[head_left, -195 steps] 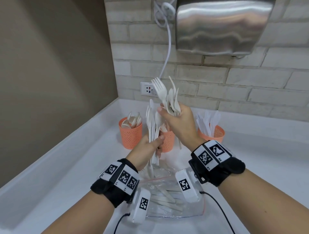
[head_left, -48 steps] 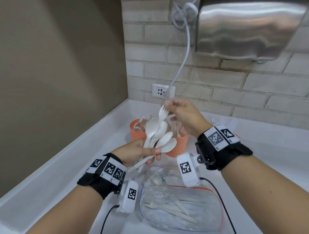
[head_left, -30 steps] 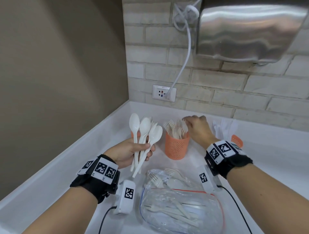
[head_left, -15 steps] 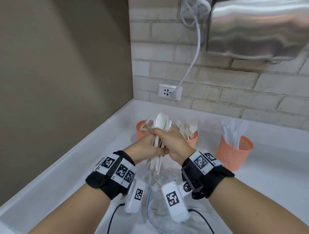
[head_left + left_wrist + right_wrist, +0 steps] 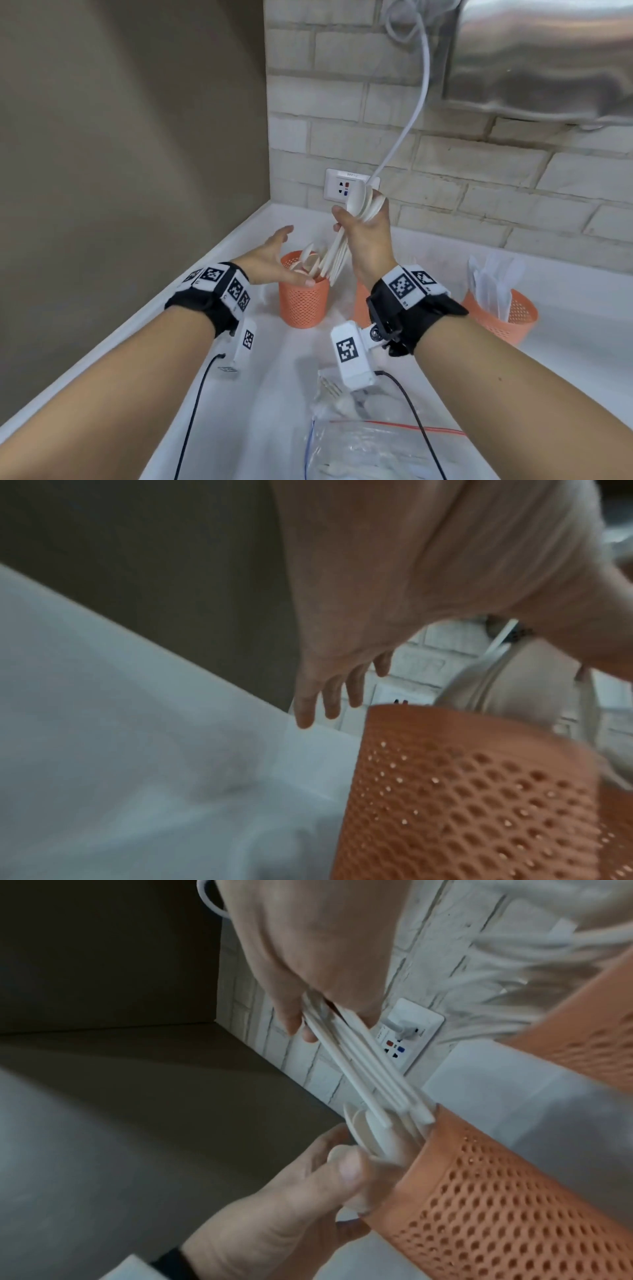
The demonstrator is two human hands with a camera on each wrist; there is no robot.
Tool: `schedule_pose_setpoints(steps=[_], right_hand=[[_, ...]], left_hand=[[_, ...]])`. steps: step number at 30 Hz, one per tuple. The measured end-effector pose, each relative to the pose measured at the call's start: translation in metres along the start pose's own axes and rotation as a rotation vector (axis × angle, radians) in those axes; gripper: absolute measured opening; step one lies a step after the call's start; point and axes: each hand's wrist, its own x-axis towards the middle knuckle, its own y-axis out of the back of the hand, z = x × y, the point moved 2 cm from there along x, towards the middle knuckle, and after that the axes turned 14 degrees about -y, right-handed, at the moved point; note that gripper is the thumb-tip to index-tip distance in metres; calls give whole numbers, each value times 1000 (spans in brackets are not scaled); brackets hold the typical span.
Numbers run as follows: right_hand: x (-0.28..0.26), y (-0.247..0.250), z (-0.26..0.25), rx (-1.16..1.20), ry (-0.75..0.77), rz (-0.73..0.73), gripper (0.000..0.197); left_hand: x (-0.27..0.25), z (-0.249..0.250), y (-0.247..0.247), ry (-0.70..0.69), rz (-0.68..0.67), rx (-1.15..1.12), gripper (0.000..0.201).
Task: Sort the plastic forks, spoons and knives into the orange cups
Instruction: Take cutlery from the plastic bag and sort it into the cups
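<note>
My right hand (image 5: 360,229) grips a bundle of white plastic spoons (image 5: 363,205) with the bowls up. Their handles (image 5: 363,1077) slant down to the rim of the left orange cup (image 5: 303,305), which holds more spoons. My left hand (image 5: 274,260) is open beside that cup, fingers (image 5: 316,704) straight and thumb (image 5: 346,1167) at the rim. A middle orange cup (image 5: 360,301) is mostly hidden behind my right wrist. The right orange cup (image 5: 513,320) holds white knives (image 5: 493,281).
A clear zip bag (image 5: 373,452) with forks lies on the white counter (image 5: 281,370) near me. A brown wall stands at the left, with a brick wall and a socket (image 5: 344,186) behind the cups. A steel dispenser (image 5: 548,58) hangs above.
The spoon bundle has passed from my left hand to my right. The right hand raised it over the left cup, and my left hand let go and opened beside the cup.
</note>
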Motion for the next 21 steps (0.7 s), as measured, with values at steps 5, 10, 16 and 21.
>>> schedule_pose_setpoints(steps=[5,10,16,21], right_hand=[[11,-10,11,22,5,6,40],[1,-10,34,-94,-18,-106,45],[-3,-9,30,-246,48,-171,63],[-11,-11,48,-835,279,-329,42]], left_hand=[[13,-8,-13,-53,55,-122,65],[2,-21,-22,-111,133,-249,52],[-8,-25,-25,-212,104,-275,120],[-9,-17,-28,-238,94,-180,118]])
